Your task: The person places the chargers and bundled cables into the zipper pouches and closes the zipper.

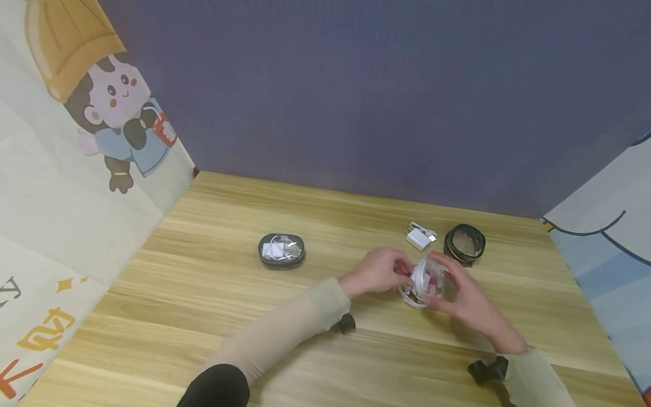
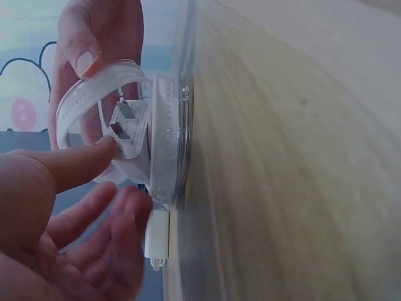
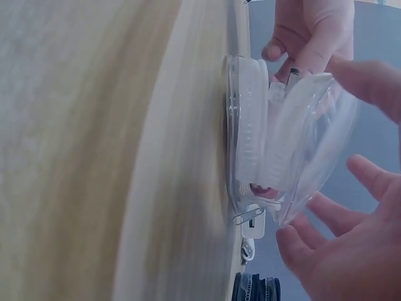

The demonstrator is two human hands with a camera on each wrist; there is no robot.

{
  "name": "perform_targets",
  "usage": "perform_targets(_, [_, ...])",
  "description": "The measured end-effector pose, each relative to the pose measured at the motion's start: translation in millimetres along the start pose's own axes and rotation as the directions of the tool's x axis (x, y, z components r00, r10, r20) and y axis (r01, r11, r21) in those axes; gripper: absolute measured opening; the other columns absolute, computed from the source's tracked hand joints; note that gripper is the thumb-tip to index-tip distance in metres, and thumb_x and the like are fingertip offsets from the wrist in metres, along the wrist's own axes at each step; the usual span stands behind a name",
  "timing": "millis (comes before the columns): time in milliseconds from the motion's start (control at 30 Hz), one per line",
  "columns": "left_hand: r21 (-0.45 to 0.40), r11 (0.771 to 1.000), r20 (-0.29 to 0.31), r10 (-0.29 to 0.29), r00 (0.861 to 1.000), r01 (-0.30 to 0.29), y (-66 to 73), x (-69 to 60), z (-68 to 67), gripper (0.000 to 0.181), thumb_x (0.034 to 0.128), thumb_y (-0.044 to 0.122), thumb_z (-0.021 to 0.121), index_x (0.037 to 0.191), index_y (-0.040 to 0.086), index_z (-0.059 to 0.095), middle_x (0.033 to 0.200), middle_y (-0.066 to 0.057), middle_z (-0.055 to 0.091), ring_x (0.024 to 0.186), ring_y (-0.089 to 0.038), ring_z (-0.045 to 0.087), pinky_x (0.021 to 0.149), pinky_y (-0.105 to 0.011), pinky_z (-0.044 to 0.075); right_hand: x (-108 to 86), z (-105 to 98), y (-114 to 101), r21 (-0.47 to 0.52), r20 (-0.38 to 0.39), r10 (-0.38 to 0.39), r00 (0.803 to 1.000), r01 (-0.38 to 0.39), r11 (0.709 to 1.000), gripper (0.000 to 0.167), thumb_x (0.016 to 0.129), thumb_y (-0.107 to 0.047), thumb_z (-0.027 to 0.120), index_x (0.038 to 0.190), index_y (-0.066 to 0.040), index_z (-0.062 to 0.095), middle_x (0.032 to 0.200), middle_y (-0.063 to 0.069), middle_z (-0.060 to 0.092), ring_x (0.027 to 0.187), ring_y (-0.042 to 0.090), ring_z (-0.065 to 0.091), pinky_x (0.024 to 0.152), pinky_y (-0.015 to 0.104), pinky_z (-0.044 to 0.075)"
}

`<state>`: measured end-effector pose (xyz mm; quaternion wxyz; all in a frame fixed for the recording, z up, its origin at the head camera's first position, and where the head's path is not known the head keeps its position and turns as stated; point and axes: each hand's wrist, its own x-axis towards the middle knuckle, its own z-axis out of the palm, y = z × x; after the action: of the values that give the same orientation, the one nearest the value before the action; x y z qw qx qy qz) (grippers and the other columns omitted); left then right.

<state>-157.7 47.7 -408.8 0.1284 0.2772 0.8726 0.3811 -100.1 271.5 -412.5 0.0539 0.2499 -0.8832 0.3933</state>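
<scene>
A small round clear pouch (image 2: 168, 135) with a white zip edge stands low at the table, its lid raised. Inside it is a white plug charger (image 2: 141, 130), metal prongs facing outward. My left hand (image 1: 378, 271) reaches in from the left; its straight thumb touches the charger beside the prongs, and the other fingers lie loosely below. At the opposite side my right hand (image 1: 469, 297) holds the pouch's clear lid (image 3: 322, 147) between thumb and fingers. A zip pull (image 3: 249, 216) hangs at the pouch's edge. Part of the pouch's contents is hidden by the lid and fingers.
Behind the hands, another white charger with a cable (image 1: 419, 238) lies on the wooden table (image 1: 325, 215). Right of it sits a black-rimmed round pouch (image 1: 464, 244). Farther left, a black-rimmed clear pouch (image 1: 282, 252) contains a white charger and cable. A dark panel (image 1: 346, 102) borders the back.
</scene>
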Motion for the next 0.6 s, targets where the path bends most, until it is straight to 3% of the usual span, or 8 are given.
perform_targets(100, [0.005, 0.999, -0.011, -0.037, 0.999, 0.037, -2.9, -0.8, -1.8, 0.031, 0.0798, 0.032, 0.085, 0.104, 0.019, 0.072, 0.09, 0.013, 0.069, 0.075, 0.002, 0.058, 0.068, -0.014, 0.048, 1.0, 1.1, -1.1, -0.016, 0.001, 0.0, 1.0, 0.0, 1.0, 0.091, 0.069, -0.01, 0.091, 0.146, -0.003, 0.043, 0.147, 0.019, 0.044, 0.135, 0.011, 0.037, 0.106, 0.022, 0.038])
perform_targets(200, [-0.009, 0.998, -0.002, -0.06, 0.998, 0.06, -5.5, -1.8, -4.6, 0.036, 0.0795, 0.036, 0.085, 0.108, 0.019, 0.07, 0.091, 0.012, 0.07, 0.073, 0.001, 0.06, 0.069, -0.016, 0.049, 1.9, 1.0, -2.8, -0.032, 0.009, 0.005, 1.0, -0.005, 0.999, 0.088, 0.069, -0.012, 0.091, 0.143, -0.003, 0.045, 0.147, 0.02, 0.044, 0.135, 0.026, 0.04, 0.105, 0.041, 0.043])
perform_targets(333, [-0.077, 0.994, 0.025, -0.08, 0.996, 0.082, -7.7, -3.3, -7.6, 0.035, 0.0852, 0.03, 0.08, 0.115, 0.015, 0.068, 0.094, 0.008, 0.072, 0.07, -0.001, 0.063, 0.066, -0.017, 0.051, 2.4, 0.4, -2.6, -0.031, 0.019, 0.017, 1.0, -0.016, 0.999, 0.073, 0.075, -0.011, 0.088, 0.138, -0.002, 0.052, 0.15, 0.024, 0.04, 0.133, 0.047, 0.038, 0.097, 0.068, 0.039])
perform_targets(500, [-0.209, 0.969, 0.055, -0.125, 0.991, 0.134, -9.4, -4.9, -8.1, 0.024, 0.0961, 0.02, 0.067, 0.118, 0.01, 0.067, 0.09, 0.003, 0.073, 0.07, -0.01, 0.068, 0.06, -0.022, 0.055, 3.7, 1.4, 3.6, -0.059, 0.006, -0.001, 1.0, 0.001, 0.998, 0.046, 0.089, -0.003, 0.072, 0.132, 0.002, 0.057, 0.147, 0.028, 0.041, 0.13, 0.052, 0.04, 0.095, 0.07, 0.039])
perform_targets(600, [-0.283, 0.943, 0.069, -0.162, 0.984, 0.175, -9.8, -6.1, -8.2, 0.024, 0.1, 0.019, 0.06, 0.12, 0.008, 0.066, 0.09, 0.0, 0.073, 0.074, -0.012, 0.069, 0.06, -0.024, 0.056, 5.6, 2.7, 6.2, -0.075, 0.001, 0.008, 1.0, -0.008, 0.997, 0.043, 0.09, -0.004, 0.071, 0.13, 0.002, 0.058, 0.144, 0.03, 0.043, 0.127, 0.053, 0.043, 0.094, 0.071, 0.04])
